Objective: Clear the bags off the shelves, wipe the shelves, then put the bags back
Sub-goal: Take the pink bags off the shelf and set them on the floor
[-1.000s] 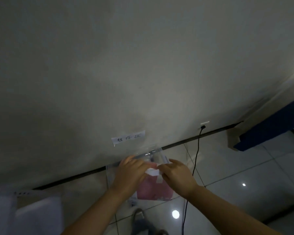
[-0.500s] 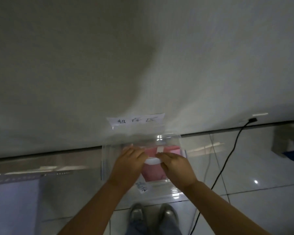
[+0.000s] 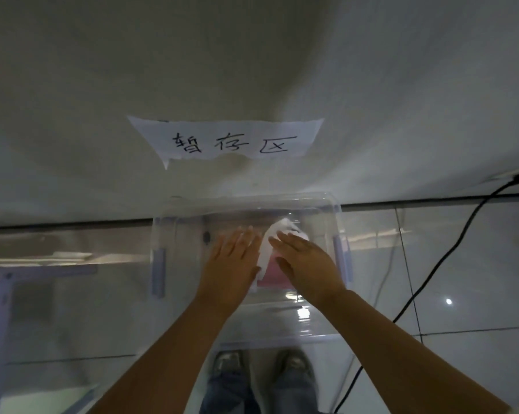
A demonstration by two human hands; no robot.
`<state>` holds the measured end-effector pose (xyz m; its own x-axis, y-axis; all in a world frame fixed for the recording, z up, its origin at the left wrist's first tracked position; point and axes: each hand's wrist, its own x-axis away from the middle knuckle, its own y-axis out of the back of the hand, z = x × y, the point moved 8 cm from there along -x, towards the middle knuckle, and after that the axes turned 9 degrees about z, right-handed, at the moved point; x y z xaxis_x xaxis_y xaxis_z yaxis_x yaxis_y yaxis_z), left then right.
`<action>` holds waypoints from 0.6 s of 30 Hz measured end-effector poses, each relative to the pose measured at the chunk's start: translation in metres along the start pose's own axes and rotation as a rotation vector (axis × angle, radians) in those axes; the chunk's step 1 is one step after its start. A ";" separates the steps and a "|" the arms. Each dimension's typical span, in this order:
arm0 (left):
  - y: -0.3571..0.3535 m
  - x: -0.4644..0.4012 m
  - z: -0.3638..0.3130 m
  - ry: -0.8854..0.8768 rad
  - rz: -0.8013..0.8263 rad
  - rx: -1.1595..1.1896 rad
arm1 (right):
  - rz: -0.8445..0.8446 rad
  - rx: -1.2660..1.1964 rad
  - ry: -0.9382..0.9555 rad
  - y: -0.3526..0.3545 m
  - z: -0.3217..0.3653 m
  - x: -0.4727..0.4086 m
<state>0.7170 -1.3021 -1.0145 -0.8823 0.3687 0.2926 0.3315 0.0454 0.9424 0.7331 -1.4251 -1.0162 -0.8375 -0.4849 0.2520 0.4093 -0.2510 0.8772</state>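
Bag (image 3: pixel 274 271), pink with a white piece across its top, down inside clear plastic bin (image 3: pixel 337 216), between and under both hands. Left hand (image 3: pixel 233 264) flat, fingers straight and together, resting on the bag's left part. Right hand (image 3: pixel 307 264) likewise flat, fingers extended, just beside the left, over the bag's right part. Most of the bag hidden beneath the palms; true contact hard to confirm through blur. Beyond the fingertips, paper label (image 3: pixel 225 140) on the wall. Right of the right hand, black cable (image 3: pixel 449 255). Below the wrists, shoes (image 3: pixel 262 364), blurred.
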 end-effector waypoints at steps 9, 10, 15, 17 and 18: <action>0.052 0.024 -0.018 0.033 -0.026 0.067 | 0.010 0.042 0.015 0.045 0.029 0.024; 0.064 0.028 -0.021 0.030 -0.048 0.063 | 0.011 0.055 0.018 0.054 0.033 0.028; 0.149 0.054 -0.033 0.034 -0.100 0.056 | -0.008 0.082 0.056 0.129 0.071 0.053; 0.192 0.069 -0.038 0.040 -0.122 0.052 | -0.007 0.092 0.084 0.168 0.093 0.066; 0.214 0.079 -0.041 0.036 -0.142 0.049 | -0.007 0.107 0.101 0.188 0.104 0.072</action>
<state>0.7048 -1.3015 -0.7834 -0.9324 0.3223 0.1636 0.2181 0.1405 0.9658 0.7115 -1.4197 -0.7907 -0.7973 -0.5669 0.2074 0.3578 -0.1672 0.9187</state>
